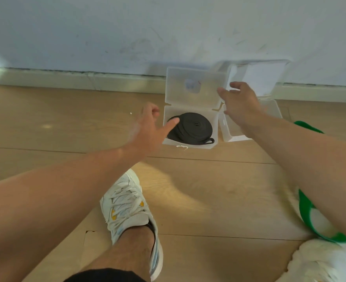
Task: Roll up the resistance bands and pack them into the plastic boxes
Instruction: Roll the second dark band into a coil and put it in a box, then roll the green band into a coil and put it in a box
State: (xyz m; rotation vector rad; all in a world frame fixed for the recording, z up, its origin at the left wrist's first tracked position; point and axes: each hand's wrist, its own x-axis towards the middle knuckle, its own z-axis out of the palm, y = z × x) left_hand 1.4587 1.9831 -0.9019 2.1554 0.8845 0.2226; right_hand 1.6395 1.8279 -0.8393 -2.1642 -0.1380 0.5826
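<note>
Faint unreadable sticker (192,84); black band (191,128) boxed.

— What have I got on?

— My arms are bare right up to the frame's lower corners, no sleeves, and nothing shows on my left hand (147,129) or my right hand (241,104).

— And lower down?

— A strip of black shorts (105,275) at the bottom edge, centre. A white mesh sneaker (127,202) with white laces, yellow accents and pale blue stripes along the sole. Another white shoe (318,263), blurred, sits in the lower right corner.
</note>
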